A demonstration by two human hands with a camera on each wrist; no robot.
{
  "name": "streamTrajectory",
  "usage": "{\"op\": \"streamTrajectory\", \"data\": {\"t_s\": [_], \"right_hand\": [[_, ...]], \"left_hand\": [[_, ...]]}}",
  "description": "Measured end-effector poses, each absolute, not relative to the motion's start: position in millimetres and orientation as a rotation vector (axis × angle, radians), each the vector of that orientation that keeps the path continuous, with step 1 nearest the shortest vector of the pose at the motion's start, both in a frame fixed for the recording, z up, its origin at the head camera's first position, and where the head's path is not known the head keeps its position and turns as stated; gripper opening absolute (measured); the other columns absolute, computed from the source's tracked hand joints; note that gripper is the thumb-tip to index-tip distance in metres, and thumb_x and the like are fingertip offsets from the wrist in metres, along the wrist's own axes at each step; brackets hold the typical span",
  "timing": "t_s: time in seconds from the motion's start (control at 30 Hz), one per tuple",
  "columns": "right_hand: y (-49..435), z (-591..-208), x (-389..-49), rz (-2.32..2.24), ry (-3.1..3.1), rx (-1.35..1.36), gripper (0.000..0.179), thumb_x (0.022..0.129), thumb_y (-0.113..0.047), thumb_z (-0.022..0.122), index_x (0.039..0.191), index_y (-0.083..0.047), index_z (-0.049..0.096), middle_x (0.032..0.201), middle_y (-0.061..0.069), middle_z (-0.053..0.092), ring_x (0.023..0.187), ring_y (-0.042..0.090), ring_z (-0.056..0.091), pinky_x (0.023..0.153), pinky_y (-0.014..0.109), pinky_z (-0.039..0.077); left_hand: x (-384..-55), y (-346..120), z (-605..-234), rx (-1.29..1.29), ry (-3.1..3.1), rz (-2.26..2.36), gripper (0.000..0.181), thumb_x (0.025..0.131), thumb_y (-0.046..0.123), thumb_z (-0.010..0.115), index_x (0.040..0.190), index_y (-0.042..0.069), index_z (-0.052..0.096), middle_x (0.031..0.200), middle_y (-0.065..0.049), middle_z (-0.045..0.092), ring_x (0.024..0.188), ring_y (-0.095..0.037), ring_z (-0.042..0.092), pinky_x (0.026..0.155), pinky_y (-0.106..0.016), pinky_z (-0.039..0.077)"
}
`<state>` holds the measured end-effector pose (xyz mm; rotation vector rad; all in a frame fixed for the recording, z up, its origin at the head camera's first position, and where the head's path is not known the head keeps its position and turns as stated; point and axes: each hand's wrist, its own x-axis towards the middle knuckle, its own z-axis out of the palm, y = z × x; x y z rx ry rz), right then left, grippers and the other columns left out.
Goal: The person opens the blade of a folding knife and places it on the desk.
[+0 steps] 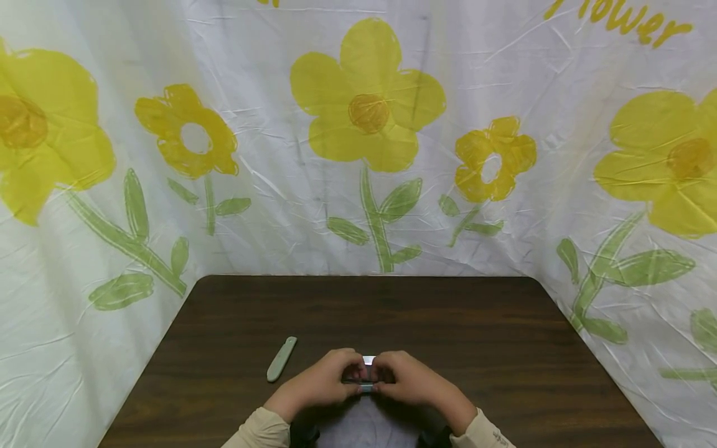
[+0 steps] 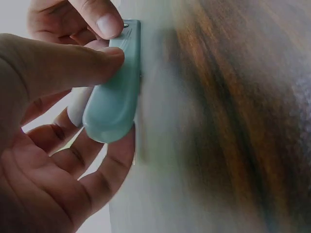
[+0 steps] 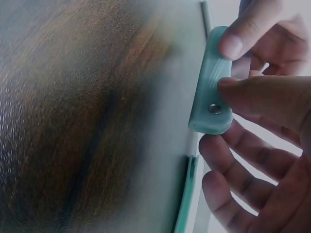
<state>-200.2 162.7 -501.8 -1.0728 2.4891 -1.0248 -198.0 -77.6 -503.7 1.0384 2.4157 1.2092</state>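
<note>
Both hands meet near the front of the table around what looks like a folding knife (image 1: pixel 366 387), with a mint-green handle. In the left wrist view, the left hand (image 1: pixel 327 378) pinches the handle's broad rounded end, its thumb (image 2: pixel 92 65) across the face. At the narrower end, where a rivet shows in the right wrist view, the right hand (image 1: pixel 411 378) grips with its thumb (image 3: pixel 262 94). A shiny metallic part shows between the fingertips in the head view; how far it stands out cannot be told. A similar pale green handle (image 1: pixel 282 359) lies left of the hands.
The dark wood-grain table (image 1: pixel 448 323) has rounded far corners. A white curtain (image 1: pixel 269 236) painted with yellow flowers hangs behind it and along both sides. In the right wrist view, a narrow green strip (image 3: pixel 186 194) shows low in the picture; what it is cannot be told.
</note>
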Motion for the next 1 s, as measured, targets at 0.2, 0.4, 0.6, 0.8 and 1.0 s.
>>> {"op": "streamTrajectory", "data": {"t_s": [0.2, 0.4, 0.6, 0.8, 1.0], "right_hand": [[166.7, -503.1, -199.8, -1.069, 2.486, -1.102, 0.013, 0.097, -0.008, 0.077, 0.092, -0.013, 0.066, 0.086, -0.011, 0.063, 0.074, -0.005, 0.052, 0.067, 0.018, 0.051], [171.9, -502.4, -200.1, -1.146, 2.496, -1.034, 0.014, 0.097, -0.009, 0.077, 0.092, -0.016, 0.066, 0.089, -0.009, 0.066, 0.079, -0.002, 0.059, 0.071, 0.021, 0.054], [176.6, -503.2, -200.8, -1.224, 2.472, -0.955, 0.014, 0.098, -0.011, 0.077, 0.093, -0.018, 0.066, 0.094, -0.006, 0.071, 0.085, 0.003, 0.069, 0.073, 0.023, 0.057], [178.1, -503.9, -201.3, -1.265, 2.441, -0.938, 0.011, 0.099, -0.015, 0.077, 0.097, -0.018, 0.066, 0.097, -0.005, 0.071, 0.09, 0.004, 0.072, 0.077, 0.024, 0.058], [177.5, -505.7, -202.1, -1.329, 2.452, -0.961, 0.009, 0.1, -0.019, 0.076, 0.104, -0.018, 0.068, 0.102, -0.004, 0.071, 0.099, 0.009, 0.072, 0.085, 0.028, 0.059]], "left_hand": [[-199.2, -79.3, -503.7, 1.073, 2.401, 1.289, 0.014, 0.093, 0.006, 0.081, 0.103, 0.01, 0.071, 0.101, -0.001, 0.068, 0.093, -0.006, 0.063, 0.084, -0.024, 0.056], [-201.5, -82.3, -501.6, 1.013, 2.363, 1.395, 0.016, 0.094, 0.012, 0.082, 0.107, 0.013, 0.073, 0.105, -0.003, 0.07, 0.094, -0.009, 0.064, 0.08, -0.023, 0.055], [-202.4, -81.7, -500.4, 0.923, 2.229, 1.606, 0.019, 0.096, 0.002, 0.077, 0.114, 0.006, 0.072, 0.116, -0.014, 0.071, 0.1, -0.009, 0.07, 0.085, -0.025, 0.059], [-204.3, -78.4, -499.4, 0.873, 2.128, 1.797, 0.025, 0.095, 0.0, 0.077, 0.118, -0.003, 0.069, 0.117, -0.024, 0.069, 0.099, -0.011, 0.073, 0.085, -0.026, 0.061], [-203.6, -74.7, -497.6, 0.868, 2.131, 1.877, 0.023, 0.094, 0.005, 0.08, 0.115, 0.0, 0.072, 0.114, -0.025, 0.072, 0.103, -0.021, 0.073, 0.087, -0.032, 0.063]]}}
